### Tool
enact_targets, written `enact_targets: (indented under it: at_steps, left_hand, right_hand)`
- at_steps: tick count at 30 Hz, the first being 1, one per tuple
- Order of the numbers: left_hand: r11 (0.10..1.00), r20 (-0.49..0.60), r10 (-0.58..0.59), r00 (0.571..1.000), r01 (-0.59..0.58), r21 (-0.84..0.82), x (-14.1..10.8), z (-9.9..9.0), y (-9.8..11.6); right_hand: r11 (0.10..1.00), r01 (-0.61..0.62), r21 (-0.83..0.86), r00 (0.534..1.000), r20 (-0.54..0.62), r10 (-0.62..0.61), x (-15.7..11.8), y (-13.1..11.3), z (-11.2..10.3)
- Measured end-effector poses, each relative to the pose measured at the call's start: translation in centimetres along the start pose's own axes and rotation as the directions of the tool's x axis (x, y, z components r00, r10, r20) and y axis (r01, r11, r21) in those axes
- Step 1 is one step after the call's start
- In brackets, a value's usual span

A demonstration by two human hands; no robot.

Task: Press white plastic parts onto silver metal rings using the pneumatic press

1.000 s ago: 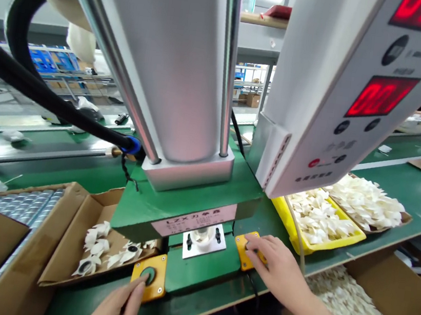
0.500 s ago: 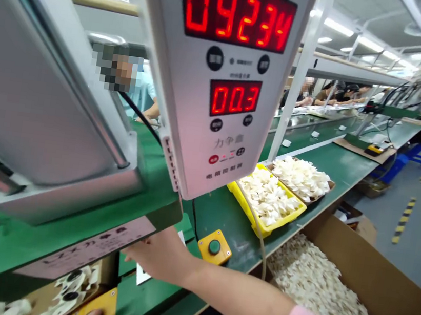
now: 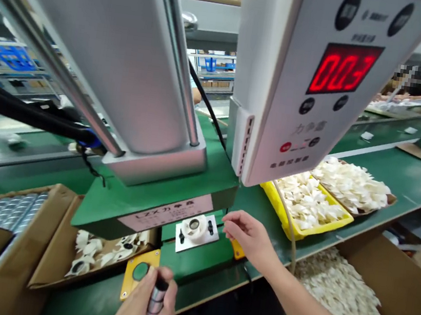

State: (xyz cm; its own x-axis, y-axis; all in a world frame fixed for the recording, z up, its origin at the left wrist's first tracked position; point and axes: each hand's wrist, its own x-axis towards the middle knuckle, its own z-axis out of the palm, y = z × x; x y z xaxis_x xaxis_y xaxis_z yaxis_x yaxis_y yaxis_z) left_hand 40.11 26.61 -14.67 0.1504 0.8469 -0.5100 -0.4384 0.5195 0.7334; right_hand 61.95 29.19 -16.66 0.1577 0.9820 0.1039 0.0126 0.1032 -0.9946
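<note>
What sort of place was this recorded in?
Probably a factory assembly line: the view shows a benchtop press with a digital control box beside it, a yellow tray heaped with white bladed parts, and a cardboard box holding rows of silvery cylinders.

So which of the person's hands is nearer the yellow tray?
Right: the right hand is left of the yellow tray; the left hand farther left, by a green button.

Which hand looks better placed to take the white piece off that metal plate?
Probably the right hand: it is nearer the white piece and no object shows in it, while the left hand is occupied, gripping silvery rings.
</note>
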Motion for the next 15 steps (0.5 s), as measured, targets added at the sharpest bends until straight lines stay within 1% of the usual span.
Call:
enact_targets:
  at_steps: [2,3,5,6,7,9,11,12,13,15]
  left_hand:
    - [1.0,-0.007,-0.003,1.0,0.003,0.003,-0.1,0.4,0.0]
    - [1.0,-0.01,-0.002,1.0,0.002,0.003,-0.2,0.5,0.0]
    - [1.0,-0.012,0.013,1.0,-0.013,0.016,-0.3,0.5,-0.1]
    - [0.999,-0.011,0.026,1.0,-0.026,0.029,-0.3,0.5,-0.1]
    - [0.998,-0.013,0.041,0.999,-0.04,0.047,-0.3,0.5,-0.2]
    - [0.994,-0.03,0.072,0.997,-0.069,0.088,-0.3,0.2,-0.4]
    - [0.988,-0.051,0.102,0.994,-0.095,0.126,-0.3,-0.2,-0.6]
    - [0.984,-0.056,0.115,0.992,-0.107,0.141,-0.3,-0.4,-0.6]
    - [0.982,-0.059,0.126,0.99,-0.116,0.152,-0.3,-0.7,-0.7]
    - [0.98,-0.064,0.131,0.989,-0.12,0.161,-0.2,-1.3,-0.8]
  right_hand:
    - [0.995,0.016,-0.095,0.999,0.04,-0.013,-0.6,0.0,0.3]
    - [0.984,0.049,-0.169,0.998,0.055,-0.04,-0.7,-0.1,0.6]
    - [0.922,0.173,-0.347,0.984,0.11,-0.143,-0.5,-0.4,1.2]
    - [0.862,0.257,-0.437,0.966,0.15,-0.212,-0.1,-0.6,1.6]
    - [0.783,0.343,-0.519,0.939,0.199,-0.279,0.4,-0.9,2.0]
    - [0.59,0.491,-0.641,0.87,0.327,-0.369,1.5,-1.6,2.8]
    - [0.406,0.587,-0.7,0.805,0.454,-0.381,2.6,-2.4,3.4]
    - [0.339,0.622,-0.706,0.779,0.512,-0.363,3.1,-2.9,3.6]
    - [0.288,0.648,-0.705,0.757,0.557,-0.341,3.4,-3.3,3.8]
    - [0.218,0.676,-0.704,0.733,0.609,-0.303,3.8,-4.1,3.9]
